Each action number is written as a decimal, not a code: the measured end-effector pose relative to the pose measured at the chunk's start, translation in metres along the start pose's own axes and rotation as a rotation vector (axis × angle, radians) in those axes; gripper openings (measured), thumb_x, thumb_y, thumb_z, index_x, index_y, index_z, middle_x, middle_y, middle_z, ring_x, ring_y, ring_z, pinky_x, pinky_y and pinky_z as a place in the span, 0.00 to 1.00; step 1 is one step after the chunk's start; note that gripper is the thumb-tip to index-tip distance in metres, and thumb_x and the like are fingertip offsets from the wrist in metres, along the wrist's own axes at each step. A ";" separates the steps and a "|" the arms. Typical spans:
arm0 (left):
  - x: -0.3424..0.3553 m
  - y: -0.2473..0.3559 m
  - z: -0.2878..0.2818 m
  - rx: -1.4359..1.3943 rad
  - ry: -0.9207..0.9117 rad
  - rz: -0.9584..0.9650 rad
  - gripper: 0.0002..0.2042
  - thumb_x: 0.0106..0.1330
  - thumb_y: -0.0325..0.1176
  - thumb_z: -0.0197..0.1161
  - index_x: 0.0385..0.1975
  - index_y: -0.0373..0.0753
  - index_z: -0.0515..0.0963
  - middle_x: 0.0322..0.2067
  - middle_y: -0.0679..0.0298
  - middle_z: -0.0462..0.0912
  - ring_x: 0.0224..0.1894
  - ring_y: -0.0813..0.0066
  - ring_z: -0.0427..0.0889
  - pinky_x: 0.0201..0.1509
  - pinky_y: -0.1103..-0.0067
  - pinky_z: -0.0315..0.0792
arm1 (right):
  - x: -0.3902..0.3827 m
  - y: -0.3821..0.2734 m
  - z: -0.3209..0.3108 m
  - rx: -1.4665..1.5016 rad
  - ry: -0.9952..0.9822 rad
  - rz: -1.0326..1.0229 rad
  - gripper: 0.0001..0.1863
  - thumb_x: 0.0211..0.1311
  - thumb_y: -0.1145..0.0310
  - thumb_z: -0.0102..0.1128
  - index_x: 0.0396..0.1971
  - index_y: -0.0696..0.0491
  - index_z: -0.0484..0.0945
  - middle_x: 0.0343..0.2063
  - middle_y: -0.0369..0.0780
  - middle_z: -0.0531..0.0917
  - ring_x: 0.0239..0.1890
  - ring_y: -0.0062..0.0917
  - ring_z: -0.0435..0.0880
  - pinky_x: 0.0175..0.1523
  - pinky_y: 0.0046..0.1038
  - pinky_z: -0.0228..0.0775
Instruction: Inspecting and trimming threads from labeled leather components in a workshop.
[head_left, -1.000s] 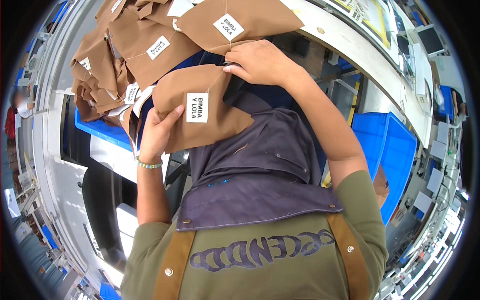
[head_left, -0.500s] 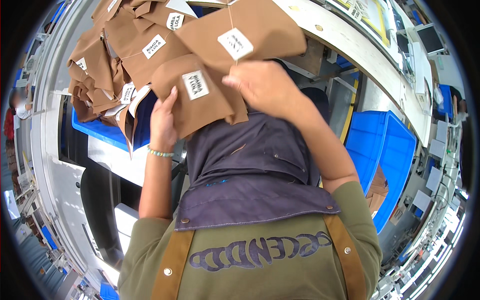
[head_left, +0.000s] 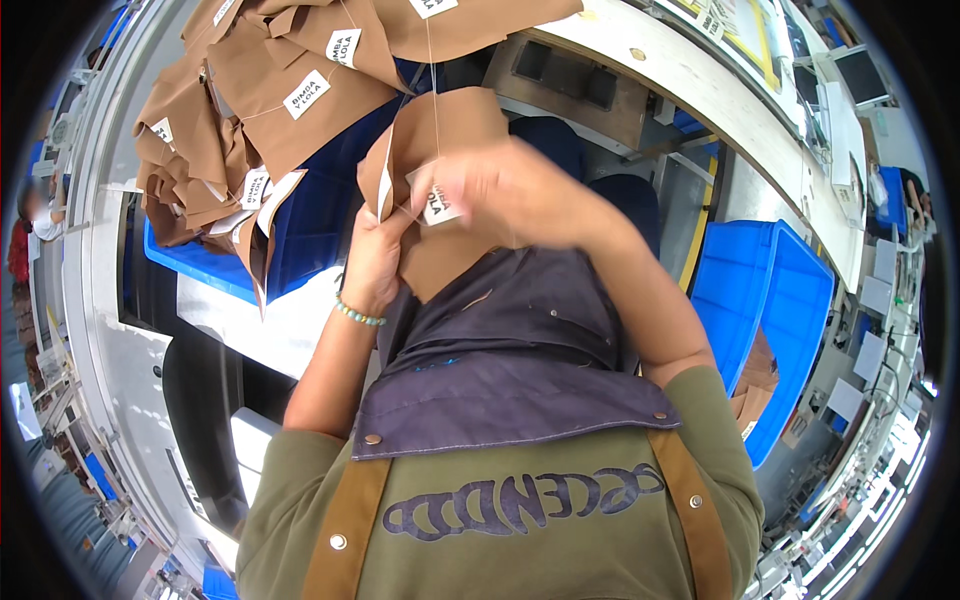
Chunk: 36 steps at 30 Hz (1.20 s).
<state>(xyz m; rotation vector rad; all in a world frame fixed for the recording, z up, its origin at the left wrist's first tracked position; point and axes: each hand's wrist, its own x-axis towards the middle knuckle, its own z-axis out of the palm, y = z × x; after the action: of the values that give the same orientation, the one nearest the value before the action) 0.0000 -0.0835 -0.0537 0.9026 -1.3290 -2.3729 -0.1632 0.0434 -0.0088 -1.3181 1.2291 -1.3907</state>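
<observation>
My left hand is closed on a brown fabric piece, held folded above my dark apron. My right hand is smeared by motion over that piece, fingers beside its white printed tag; whether they grip anything is unclear. A thin pale thread runs from the held piece up to another brown piece at the top. Upper left, many tagged brown pieces lie heaped over a blue bin.
A blue bin at right holds some brown pieces. A long pale bench crosses the upper right, with a brown board below it. Another person appears at the far left edge.
The upper brown piece has shifted upward. My left hand has moved right with the held piece, which is now folded. My right hand has come down onto it.
</observation>
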 end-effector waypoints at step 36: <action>0.076 -0.025 -0.012 -0.359 0.129 -0.336 0.13 0.73 0.30 0.53 0.51 0.29 0.73 0.50 0.51 0.80 0.52 0.59 0.81 0.60 0.63 0.75 | 0.004 0.040 -0.029 -1.140 0.613 -0.044 0.19 0.57 0.52 0.69 0.35 0.54 0.80 0.30 0.39 0.82 0.28 0.34 0.83 0.33 0.31 0.75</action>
<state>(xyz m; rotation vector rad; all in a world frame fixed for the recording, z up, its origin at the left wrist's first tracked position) -0.0493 -0.1168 -0.1087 1.2131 -0.7118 -2.6253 -0.1942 0.0355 -0.0464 -1.6537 2.6608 -1.1418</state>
